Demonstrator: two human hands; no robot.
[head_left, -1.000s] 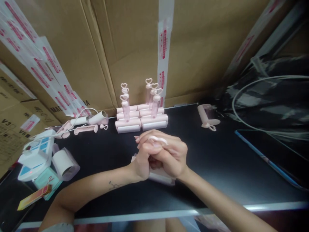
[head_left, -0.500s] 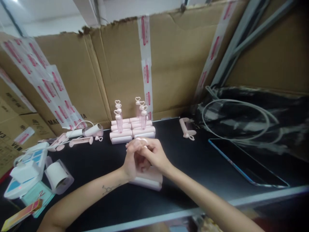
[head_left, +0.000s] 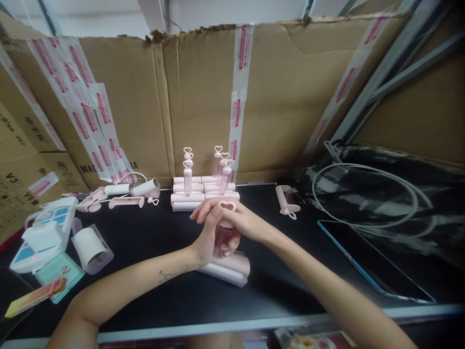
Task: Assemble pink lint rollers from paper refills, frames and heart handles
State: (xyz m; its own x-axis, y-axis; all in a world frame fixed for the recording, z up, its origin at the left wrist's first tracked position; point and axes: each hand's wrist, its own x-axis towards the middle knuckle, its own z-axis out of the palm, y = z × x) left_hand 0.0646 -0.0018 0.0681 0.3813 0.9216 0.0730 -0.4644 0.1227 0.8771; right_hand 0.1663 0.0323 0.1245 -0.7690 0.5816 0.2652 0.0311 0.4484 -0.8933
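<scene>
Both hands meet around the upright handle of a pink lint roller (head_left: 232,269), which rests on the black table. A heart-shaped ring (head_left: 227,206) tops that handle, poking out between the hands. My left hand (head_left: 206,242) is closed at the handle's left side, its thumb raised against the cap below the ring. My right hand (head_left: 241,220) wraps around from the right, some fingers reaching over the top and others curled lower on the handle. Much of the handle is hidden. Just behind, several similar pink rollers (head_left: 187,198) stand in two rows with their heart-topped handles up.
A lone pink roller frame (head_left: 281,198) lies to the right, near a tablet (head_left: 366,261) and a coiled white cable (head_left: 363,194). On the left are loose roller parts (head_left: 126,201), a white roll (head_left: 88,249) and a power strip (head_left: 47,235). Cardboard (head_left: 203,97) walls the back.
The view has shifted slightly. My hands have turned on the handle, and its heart ring now shows clearly between them. The roller stays on the table.
</scene>
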